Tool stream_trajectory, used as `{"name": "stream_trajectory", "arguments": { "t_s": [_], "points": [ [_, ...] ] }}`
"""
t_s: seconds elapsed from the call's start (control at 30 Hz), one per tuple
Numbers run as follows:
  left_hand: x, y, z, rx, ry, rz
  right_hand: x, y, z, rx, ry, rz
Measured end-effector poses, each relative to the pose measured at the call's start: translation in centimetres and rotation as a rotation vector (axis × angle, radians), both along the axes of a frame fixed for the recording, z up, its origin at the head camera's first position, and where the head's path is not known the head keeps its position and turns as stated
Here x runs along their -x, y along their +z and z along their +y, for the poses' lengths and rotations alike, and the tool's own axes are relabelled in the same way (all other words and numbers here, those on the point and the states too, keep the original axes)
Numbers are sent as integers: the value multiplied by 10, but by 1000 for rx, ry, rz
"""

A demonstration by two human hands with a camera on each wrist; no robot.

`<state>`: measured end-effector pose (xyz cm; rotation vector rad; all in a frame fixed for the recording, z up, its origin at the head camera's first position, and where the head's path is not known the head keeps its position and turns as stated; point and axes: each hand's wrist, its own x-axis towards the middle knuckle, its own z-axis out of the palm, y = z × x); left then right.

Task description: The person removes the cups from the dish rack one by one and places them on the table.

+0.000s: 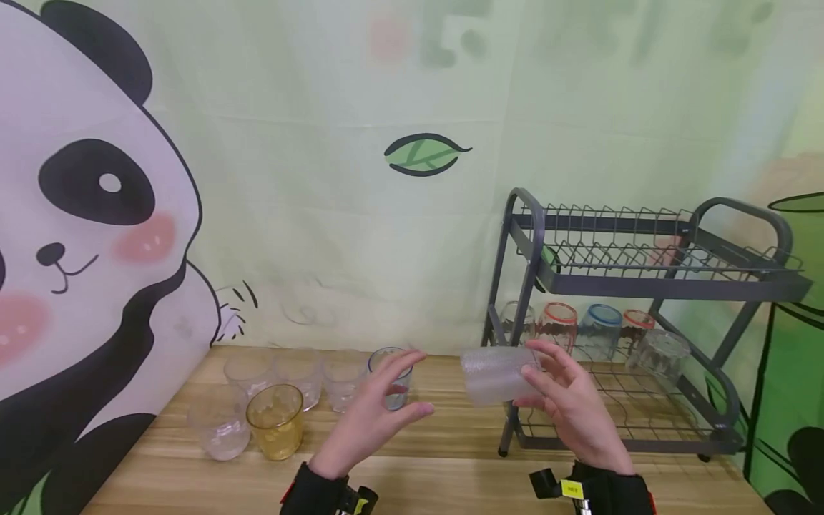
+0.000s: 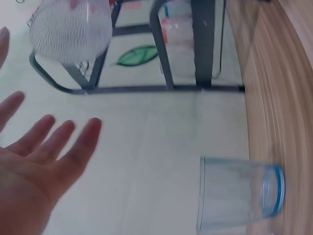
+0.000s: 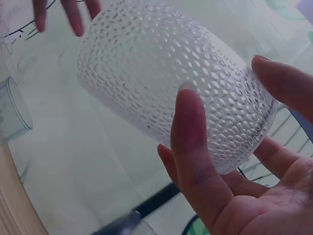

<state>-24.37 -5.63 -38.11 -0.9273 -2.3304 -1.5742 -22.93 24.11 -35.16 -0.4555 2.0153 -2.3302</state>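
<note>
My right hand (image 1: 569, 400) grips a clear glass (image 1: 498, 373) with a pebbled surface and holds it sideways above the table, in front of the rack. In the right wrist view the thumb and fingers wrap one end of the glass (image 3: 161, 83). To the left, my left hand (image 1: 376, 411) is raised with fingers spread, apart from the glass and holding nothing. Behind it, partly hidden by its fingers, stands a blue-rimmed glass (image 1: 400, 390); the left wrist view shows this glass (image 2: 234, 193) on the table.
Several clear glasses (image 1: 222, 429) and an amber glass (image 1: 277, 423) stand at the left of the wooden table (image 1: 444, 458). A two-tier grey dish rack (image 1: 669, 286) stands at right. Its lower shelf holds several glasses, including a red-rimmed glass (image 1: 557, 325) and a tilted clear glass (image 1: 659, 355).
</note>
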Motion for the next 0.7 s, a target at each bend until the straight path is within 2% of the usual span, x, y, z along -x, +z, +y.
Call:
{"name": "stream_trajectory", "arguments": {
  "t_s": [0.23,0.37,0.5,0.7],
  "points": [
    [-4,-1,5,-133,-90,12,0,-5,-39,68,122,-13],
    [-5,1,5,-203,-122,-19,-2,-5,-53,121,137,-18],
    [-6,3,3,-243,-112,-28,-3,-4,-61,141,150,-31],
    [-7,4,-1,-222,-61,-32,-3,-4,-67,105,133,-40]
  ]
}}
